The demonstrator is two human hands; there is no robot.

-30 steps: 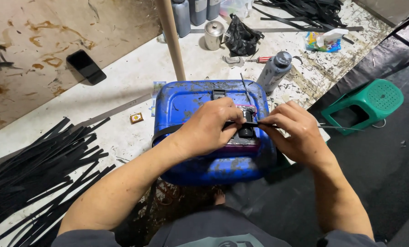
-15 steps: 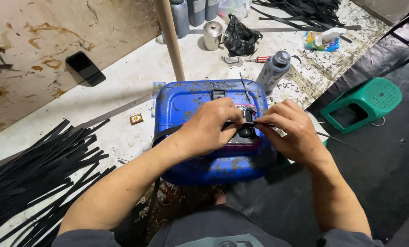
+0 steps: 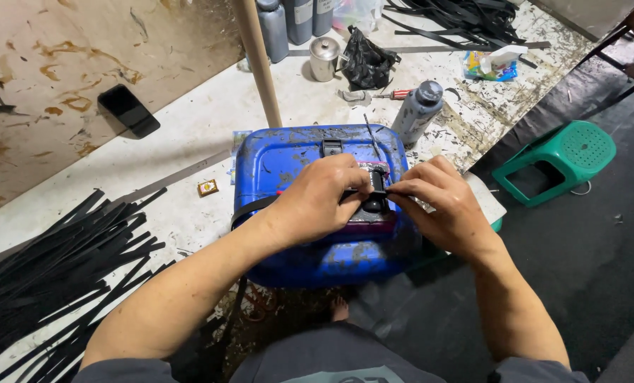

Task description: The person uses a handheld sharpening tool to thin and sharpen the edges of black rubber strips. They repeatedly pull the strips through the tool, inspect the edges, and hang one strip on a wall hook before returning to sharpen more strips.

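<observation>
Mid-job. Both hands work on top of the blue drum [image 3: 317, 234], lying on its side on the floor. Left hand [image 3: 317, 202] pinches a black strap [image 3: 249, 206] against a small black clip [image 3: 375, 191]; right hand [image 3: 441, 206] grips its other end. Strap not seated yet. Big pile of black strips [image 3: 54, 262] left untouched.

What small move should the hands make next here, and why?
Probably the right hand should draw the black strip a little further through the small black fitting. The left hand is pressed down beside that fitting on the blue container, and the right hand's fingertips pinch at its right side, while the strip trails slack off the container's left edge.
</observation>
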